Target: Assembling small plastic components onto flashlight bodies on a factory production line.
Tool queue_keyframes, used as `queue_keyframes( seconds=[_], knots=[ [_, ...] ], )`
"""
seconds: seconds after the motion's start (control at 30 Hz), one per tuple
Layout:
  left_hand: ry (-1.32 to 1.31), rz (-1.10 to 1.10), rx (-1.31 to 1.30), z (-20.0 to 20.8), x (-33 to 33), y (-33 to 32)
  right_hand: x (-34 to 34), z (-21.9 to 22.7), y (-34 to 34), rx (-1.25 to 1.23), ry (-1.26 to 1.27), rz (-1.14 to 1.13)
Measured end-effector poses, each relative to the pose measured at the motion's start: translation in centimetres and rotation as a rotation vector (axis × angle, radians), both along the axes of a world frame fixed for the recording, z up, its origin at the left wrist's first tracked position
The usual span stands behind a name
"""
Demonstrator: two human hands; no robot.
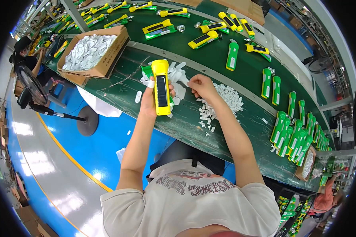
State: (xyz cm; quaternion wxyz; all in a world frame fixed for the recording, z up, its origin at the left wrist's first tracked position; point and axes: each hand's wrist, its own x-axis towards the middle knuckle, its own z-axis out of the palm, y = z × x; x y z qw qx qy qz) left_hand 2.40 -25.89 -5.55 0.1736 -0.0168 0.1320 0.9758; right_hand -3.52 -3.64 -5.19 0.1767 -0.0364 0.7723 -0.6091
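My left hand [148, 100] is wrapped round a yellow flashlight [161, 87] with a long dark panel, held upright above the bench. Something white covers the thumb tip. Behind the flashlight, a green part [147, 71] shows in part. My right hand [201, 86] is closed, thumb and fingertips pinched together beside flat white pieces [177, 75]; whatever is between the fingertips is too small to make out. Below and right of that hand spreads a heap of small white plastic parts [228, 98]. A single white oval piece [138, 96] lies left of my left wrist.
A cardboard box [114, 53] full of white oval pieces stands at the left. Beyond a rail, yellow and green flashlights [203, 39] lie on the green belt. Green flashlights [294, 138] are stacked at the right. A fan [32, 85] and a seated person [27, 59] are at far left.
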Motion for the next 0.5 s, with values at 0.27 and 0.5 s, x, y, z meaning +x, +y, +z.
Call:
queue_keyframes(
  seconds=[0.27, 0.5],
  knots=[
    [0.112, 0.119, -0.405, 1.4, 0.1, 8.4, 3.6, 8.8, 3.2, -0.363, 0.233, 0.014],
    [0.375, 0.059, -0.218, 5.8, 1.9, 11.2, 8.1, 13.2, 0.6, 0.156, 0.723, 0.078]
  ],
)
